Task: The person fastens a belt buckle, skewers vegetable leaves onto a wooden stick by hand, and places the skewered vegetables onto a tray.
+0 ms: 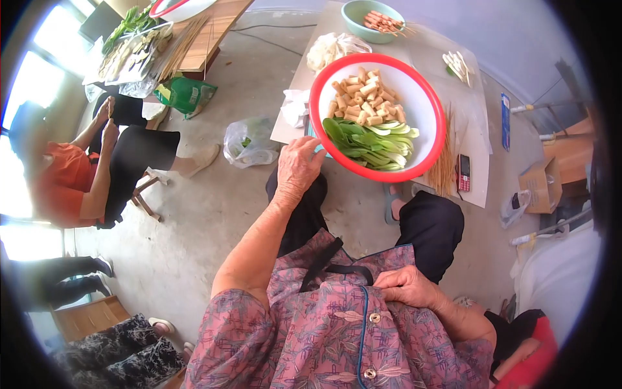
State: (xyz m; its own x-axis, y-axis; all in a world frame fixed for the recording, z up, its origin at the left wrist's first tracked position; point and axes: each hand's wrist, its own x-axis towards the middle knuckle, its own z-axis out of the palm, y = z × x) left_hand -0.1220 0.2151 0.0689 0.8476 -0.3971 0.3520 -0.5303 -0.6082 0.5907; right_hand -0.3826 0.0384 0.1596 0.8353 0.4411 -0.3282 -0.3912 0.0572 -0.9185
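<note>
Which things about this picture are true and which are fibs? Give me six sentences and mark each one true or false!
1. The big bowl has a red rim. True.
2. The leafy greens lie on the floor. False: they are inside the big bowl, next to the brown rolls.
3. The phone lies on the table. True.
4. The right hand is holding the phone. False: it rests against the shirt.
5. The left hand is by the edge of the big bowl. True.
6. The small green bowl is empty. False: it has skewers in it.
</note>
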